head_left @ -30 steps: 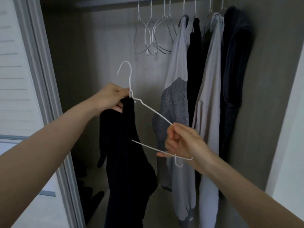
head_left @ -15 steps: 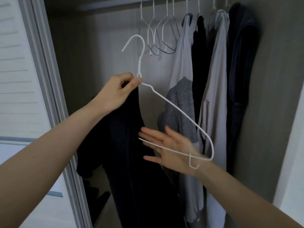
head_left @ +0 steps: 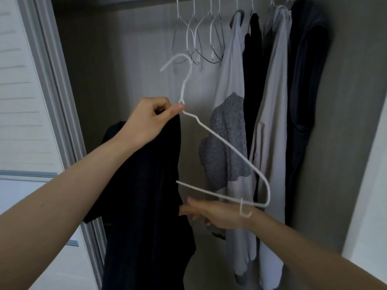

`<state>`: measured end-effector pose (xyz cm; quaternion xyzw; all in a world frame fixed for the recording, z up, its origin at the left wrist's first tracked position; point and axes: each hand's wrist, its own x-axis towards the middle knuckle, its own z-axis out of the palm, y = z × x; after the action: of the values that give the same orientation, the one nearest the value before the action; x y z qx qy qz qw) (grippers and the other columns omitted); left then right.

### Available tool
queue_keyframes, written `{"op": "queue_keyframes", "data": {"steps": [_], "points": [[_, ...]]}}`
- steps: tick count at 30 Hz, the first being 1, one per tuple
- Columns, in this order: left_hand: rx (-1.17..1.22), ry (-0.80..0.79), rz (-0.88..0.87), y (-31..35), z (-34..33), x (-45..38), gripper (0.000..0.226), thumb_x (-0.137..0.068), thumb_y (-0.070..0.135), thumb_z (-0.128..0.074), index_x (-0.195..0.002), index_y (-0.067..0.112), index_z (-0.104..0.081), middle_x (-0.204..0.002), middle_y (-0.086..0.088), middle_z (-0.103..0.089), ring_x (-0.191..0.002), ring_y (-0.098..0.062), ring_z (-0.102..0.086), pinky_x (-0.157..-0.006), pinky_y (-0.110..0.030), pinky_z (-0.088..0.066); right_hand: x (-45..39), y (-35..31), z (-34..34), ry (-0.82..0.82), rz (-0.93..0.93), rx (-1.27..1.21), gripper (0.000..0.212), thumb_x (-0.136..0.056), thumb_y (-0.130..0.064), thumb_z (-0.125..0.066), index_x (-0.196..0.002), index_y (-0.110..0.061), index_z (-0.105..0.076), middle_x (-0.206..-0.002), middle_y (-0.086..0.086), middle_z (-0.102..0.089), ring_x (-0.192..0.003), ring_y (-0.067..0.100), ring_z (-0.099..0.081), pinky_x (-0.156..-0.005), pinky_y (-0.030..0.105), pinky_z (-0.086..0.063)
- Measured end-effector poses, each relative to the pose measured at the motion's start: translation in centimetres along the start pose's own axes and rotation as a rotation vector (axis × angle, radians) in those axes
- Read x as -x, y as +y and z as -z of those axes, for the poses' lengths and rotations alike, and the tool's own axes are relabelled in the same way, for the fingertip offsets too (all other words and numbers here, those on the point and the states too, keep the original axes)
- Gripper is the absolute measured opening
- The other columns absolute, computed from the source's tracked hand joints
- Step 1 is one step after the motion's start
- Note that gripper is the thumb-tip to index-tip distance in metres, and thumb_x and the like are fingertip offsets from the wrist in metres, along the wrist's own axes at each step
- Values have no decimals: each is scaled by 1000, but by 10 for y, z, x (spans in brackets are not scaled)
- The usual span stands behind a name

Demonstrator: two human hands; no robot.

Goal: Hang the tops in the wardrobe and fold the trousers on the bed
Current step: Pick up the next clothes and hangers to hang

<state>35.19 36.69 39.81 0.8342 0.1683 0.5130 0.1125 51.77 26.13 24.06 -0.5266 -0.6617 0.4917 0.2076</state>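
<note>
Hanger, white wire, pinched at its neck by the left hand, fingers curled, together with the shoulder of a black top that hangs at near left of the wardrobe opening. The top covers only the hanger's left arm; the right arm and lower bar are bare. Since a second ago the right hand has let go of the hanger's bar and dropped below it; its fingers now reach out loosely toward the black fabric and hold nothing, while the left hand has lifted the hook higher. Judged from this, the step in hand is drawing the top's other shoulder over the bare arm; hanging is not yet done. Wardrobe: at far top, empty wire hangers in a group; to their right, hung garments, namely a pale top, a black garment, a grey knit, a beige top and a dark jacket.
</note>
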Motion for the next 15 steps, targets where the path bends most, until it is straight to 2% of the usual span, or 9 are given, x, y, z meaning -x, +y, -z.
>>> {"op": "queue_keyframes", "data": {"steps": [2, 4, 5, 7, 9, 11, 13, 15], "points": [[-16, 28, 1, -5, 3, -1, 60, -88, 55, -59, -62, 3, -48, -55, 1, -36, -54, -8, -32, -52, -22, -28, -1, 15, -5, 54, -25, 289, 48, -100, -51, -32, -138, -27, -45, -145, -8, -40, -132, 13, -36, -117, 40, -16], [-107, 11, 15, -14, 8, 1, 58, -86, 61, -57, -61, 9, -51, -53, 3, -38, -52, -7, -34, -53, -23, -30, -1, 27, -8, 189, 39, 778, 40, -96, -53, -39, -119, -25, -56, -137, -3, -39, -129, 26, -31, -113, 41, -18], [-160, 18, 31, -21, 11, 3, 56, -85, 62, -57, -60, 12, -52, -53, 1, -41, -52, -7, -35, -54, -24, -32, 2, 32, -6, 292, 78, 970, 39, -95, -56, -40, -106, -25, -59, -132, -2, -38, -124, 26, -31, -109, 41, -22], [-234, 60, 73, -34, 20, 7, 52, -85, 61, -58, -60, 15, -54, -55, -5, -48, -53, -10, -38, -58, -28, -36, 13, 36, 0, 476, 92, 1178, 41, -93, -59, -38, -93, -24, -61, -125, 3, -39, -120, 25, -32, -104, 41, -25], [-249, 86, 108, -46, 31, 10, 51, -85, 61, -59, -60, 18, -55, -56, -5, -50, -52, -10, -40, -59, -29, -37, 25, 39, 13, 633, 81, 1151, 47, -93, -60, -36, -90, -21, -63, -116, 6, -43, -114, 23, -35, -100, 37, -29], [-264, 68, 122, -55, 37, 15, 48, -85, 62, -57, -58, 23, -55, -54, -2, -49, -50, -9, -41, -58, -30, -38, 39, 37, 29, 728, 179, 936, 50, -92, -57, -35, -73, -17, -58, -93, 6, -49, -94, 15, -46, -87, 32, -37], [-316, 50, 106, -59, 35, 17, 44, -86, 61, -57, -55, 30, -53, -51, 1, -47, -51, -11, -45, -59, -32, -41, 54, 30, 42, 753, 294, 809, 38, -94, -47, -41, -61, -28, -42, -74, -2, -48, -72, 0, -45, -72, 24, -37], [-366, 54, 87, -59, 30, 18, 46, -87, 60, -56, -53, 29, -51, -53, 0, -50, -56, -17, -50, -63, -39, -46, 65, 19, 48, 751, 356, 803, 35, -95, -42, -43, -62, -35, -34, -68, -12, -43, -65, -1, -45, -64, 17, -35]]}}
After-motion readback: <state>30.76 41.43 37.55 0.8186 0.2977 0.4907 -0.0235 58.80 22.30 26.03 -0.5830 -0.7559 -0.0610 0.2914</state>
